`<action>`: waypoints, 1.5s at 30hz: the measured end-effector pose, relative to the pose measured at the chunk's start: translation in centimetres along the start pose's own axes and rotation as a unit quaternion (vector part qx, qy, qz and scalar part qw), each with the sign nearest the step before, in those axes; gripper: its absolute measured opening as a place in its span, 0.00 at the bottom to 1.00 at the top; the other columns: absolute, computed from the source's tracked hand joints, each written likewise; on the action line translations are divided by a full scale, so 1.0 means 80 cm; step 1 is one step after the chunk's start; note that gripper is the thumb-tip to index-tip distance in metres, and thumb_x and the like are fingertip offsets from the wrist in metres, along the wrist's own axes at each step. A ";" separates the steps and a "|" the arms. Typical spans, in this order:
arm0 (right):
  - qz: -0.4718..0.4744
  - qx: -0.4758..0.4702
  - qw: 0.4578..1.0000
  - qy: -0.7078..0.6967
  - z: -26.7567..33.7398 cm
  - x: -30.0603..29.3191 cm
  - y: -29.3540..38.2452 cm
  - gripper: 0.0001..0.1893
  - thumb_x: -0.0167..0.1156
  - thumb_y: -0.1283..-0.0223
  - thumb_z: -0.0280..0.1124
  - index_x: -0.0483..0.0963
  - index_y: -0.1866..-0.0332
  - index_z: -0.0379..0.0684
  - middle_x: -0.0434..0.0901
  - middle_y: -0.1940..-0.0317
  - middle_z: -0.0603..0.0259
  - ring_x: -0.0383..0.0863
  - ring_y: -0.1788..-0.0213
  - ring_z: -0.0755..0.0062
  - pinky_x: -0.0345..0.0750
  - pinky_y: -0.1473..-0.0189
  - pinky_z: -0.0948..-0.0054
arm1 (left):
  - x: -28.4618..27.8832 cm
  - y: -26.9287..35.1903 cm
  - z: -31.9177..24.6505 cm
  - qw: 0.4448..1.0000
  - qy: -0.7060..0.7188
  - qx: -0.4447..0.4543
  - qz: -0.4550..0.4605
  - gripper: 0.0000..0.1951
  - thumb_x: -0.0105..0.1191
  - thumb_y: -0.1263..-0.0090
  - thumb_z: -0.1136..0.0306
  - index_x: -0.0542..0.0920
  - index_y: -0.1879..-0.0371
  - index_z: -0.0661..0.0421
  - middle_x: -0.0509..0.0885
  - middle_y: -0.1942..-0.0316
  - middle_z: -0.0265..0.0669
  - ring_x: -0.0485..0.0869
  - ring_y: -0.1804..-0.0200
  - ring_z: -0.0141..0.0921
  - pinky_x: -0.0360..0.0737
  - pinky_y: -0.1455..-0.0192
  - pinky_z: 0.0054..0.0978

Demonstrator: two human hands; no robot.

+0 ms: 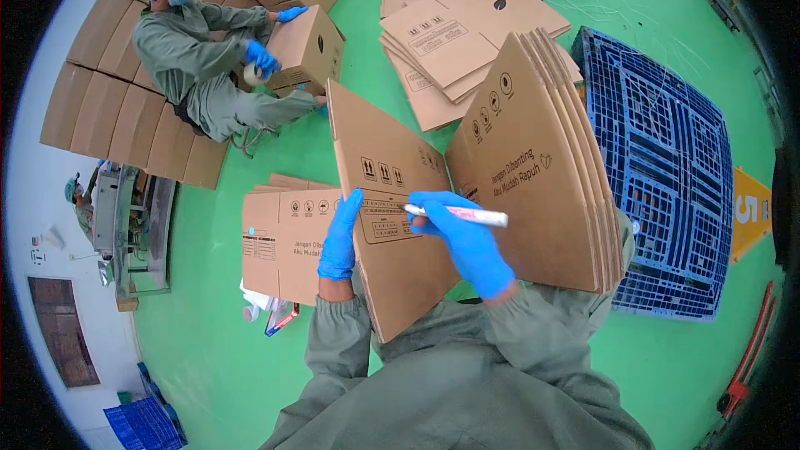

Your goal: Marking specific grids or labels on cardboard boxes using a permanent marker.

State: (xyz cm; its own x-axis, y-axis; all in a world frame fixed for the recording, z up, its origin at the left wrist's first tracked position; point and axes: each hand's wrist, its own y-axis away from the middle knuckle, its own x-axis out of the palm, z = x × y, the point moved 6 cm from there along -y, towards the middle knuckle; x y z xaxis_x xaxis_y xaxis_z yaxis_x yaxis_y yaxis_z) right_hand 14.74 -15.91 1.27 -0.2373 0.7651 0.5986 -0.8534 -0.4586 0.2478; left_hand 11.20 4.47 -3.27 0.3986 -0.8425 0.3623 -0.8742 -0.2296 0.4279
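Observation:
My left hand [340, 240], in a blue glove, grips the left edge of a flattened cardboard carton [400, 262] that stands tilted before me. Between the fingers of my gloved right hand [465, 240] is a white marker pen [478, 215]. Its dark tip is at the printed grid of small boxes on the carton's panel; whether it touches cannot be told. To the right, several more flattened cartons [531, 181] lean upright together against my leg, bearing printed symbols and writing.
Flat cartons lie at left [281, 219] and ahead [444, 44]. A blue plastic pallet [656, 169] is at right, with a red pallet jack [740, 381] beyond. At upper left a co-worker [206, 56] holds a tape roll [255, 75] beside a closed carton [306, 50]. Stacked cartons [119, 106] stand behind.

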 end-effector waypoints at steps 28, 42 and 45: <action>0.008 0.071 0.996 -0.061 -0.115 -0.018 -0.034 0.09 0.59 0.33 0.29 0.79 0.52 0.38 0.85 0.57 0.61 0.83 0.56 0.74 0.82 0.49 0.70 | -0.005 0.000 0.001 1.000 0.000 -0.006 0.000 0.28 0.55 0.27 0.55 0.68 0.33 0.57 0.76 0.40 0.39 0.75 0.39 0.31 0.72 0.35 0.32; -0.022 0.052 0.996 -0.070 -0.130 -0.033 -0.036 0.10 0.61 0.33 0.30 0.79 0.51 0.38 0.84 0.59 0.62 0.83 0.56 0.75 0.81 0.49 0.74 | -0.020 -0.004 0.004 1.000 0.018 0.013 -0.005 0.28 0.56 0.27 0.56 0.70 0.33 0.58 0.77 0.39 0.38 0.75 0.38 0.30 0.71 0.34 0.31; -0.077 0.091 0.989 -0.089 -0.148 -0.058 -0.036 0.09 0.61 0.33 0.31 0.80 0.52 0.39 0.83 0.61 0.64 0.83 0.58 0.76 0.81 0.51 0.75 | -0.022 -0.003 0.005 1.000 0.002 0.010 -0.029 0.28 0.56 0.27 0.56 0.71 0.33 0.58 0.76 0.38 0.38 0.74 0.37 0.29 0.70 0.33 0.30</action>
State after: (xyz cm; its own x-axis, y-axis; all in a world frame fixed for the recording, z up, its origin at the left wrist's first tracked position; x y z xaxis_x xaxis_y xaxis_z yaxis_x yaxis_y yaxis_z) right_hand 12.76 -12.76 -11.24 -0.0119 0.7479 0.6637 -0.7721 -0.4286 0.4692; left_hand 10.62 5.79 -4.32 0.4493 -0.8258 0.3408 -0.8550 -0.2868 0.4322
